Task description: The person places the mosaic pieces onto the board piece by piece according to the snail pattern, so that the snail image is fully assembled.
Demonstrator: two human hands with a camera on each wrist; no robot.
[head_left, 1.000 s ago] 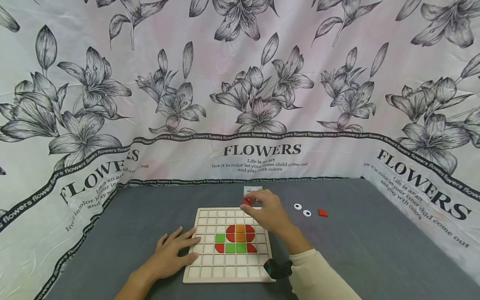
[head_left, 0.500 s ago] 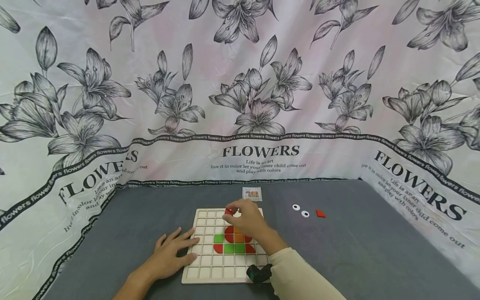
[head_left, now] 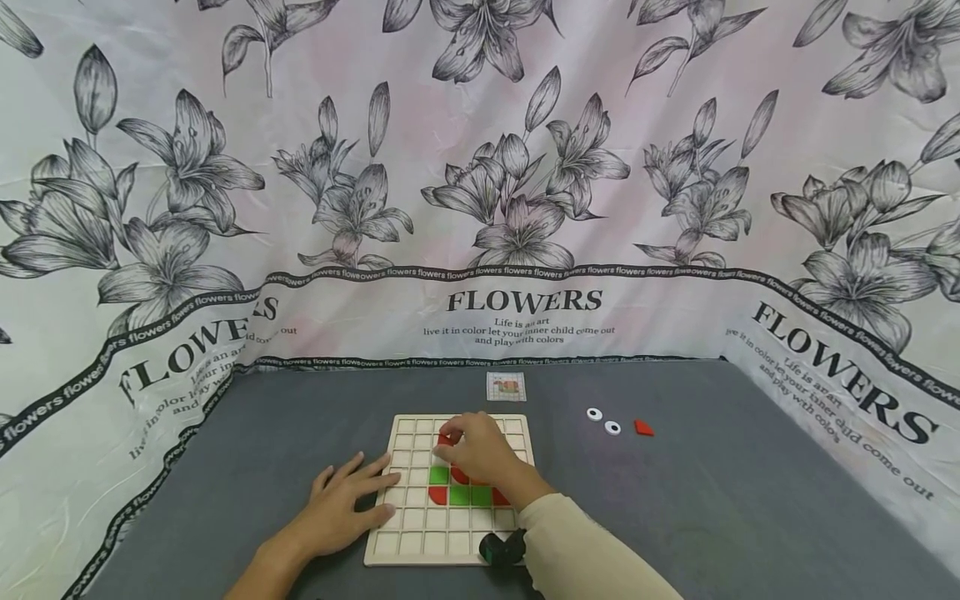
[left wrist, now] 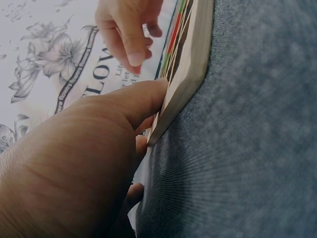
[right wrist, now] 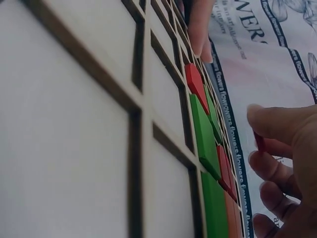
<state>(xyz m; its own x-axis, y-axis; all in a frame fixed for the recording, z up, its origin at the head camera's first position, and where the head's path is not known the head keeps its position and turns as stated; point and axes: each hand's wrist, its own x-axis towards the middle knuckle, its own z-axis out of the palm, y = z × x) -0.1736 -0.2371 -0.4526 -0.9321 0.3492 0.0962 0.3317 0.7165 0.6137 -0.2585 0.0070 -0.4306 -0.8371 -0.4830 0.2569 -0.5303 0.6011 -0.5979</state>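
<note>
My right hand pinches a small red tile between thumb and fingers. It hovers over the upper middle of a wooden grid board, with a gap between tile and board in the right wrist view. Spread on the board's left edge, my left hand touches it with thumb and fingers. In the grid lie green tiles and red tiles with rounded corners, such as the red rounded tile. An orange tile shows in the right wrist view; the right hand mostly covers that area in the head view.
A small picture card with a coloured grid drawing lies behind the board. To the right on the grey tabletop are two white discs with black centres and a red rounded tile. Flower-printed cloth walls the back and sides.
My right hand has carried the red tile leftward from near the card, then lower over the board's upper middle. The card is uncovered now. My left hand stays on the board's edge.
</note>
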